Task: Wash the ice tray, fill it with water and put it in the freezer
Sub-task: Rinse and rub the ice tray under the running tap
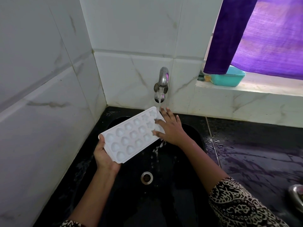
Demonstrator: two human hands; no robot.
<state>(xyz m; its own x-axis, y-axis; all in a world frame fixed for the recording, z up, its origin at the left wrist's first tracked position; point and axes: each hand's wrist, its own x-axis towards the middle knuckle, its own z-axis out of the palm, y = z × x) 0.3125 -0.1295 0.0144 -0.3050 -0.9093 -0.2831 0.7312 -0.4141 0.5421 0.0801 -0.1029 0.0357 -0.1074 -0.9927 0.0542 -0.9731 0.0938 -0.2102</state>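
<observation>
A white ice tray [131, 135] with several rounded moulds is held tilted over the black sink [193, 136], its bumpy underside facing up. My left hand [104, 155] grips its near short end from below. My right hand [170, 128] lies flat on the far end with fingers spread. Water runs from the metal tap [163, 77] onto the far end of the tray and my right fingers, then spills off the tray's edge toward the drain [146, 177].
Marble-look wall tiles close in on the left and behind the sink. A wet black counter [254, 145] lies to the right, with a steel vessel [296, 195] at its edge. A teal tub [229, 77] sits on the window ledge under a purple curtain [262, 33].
</observation>
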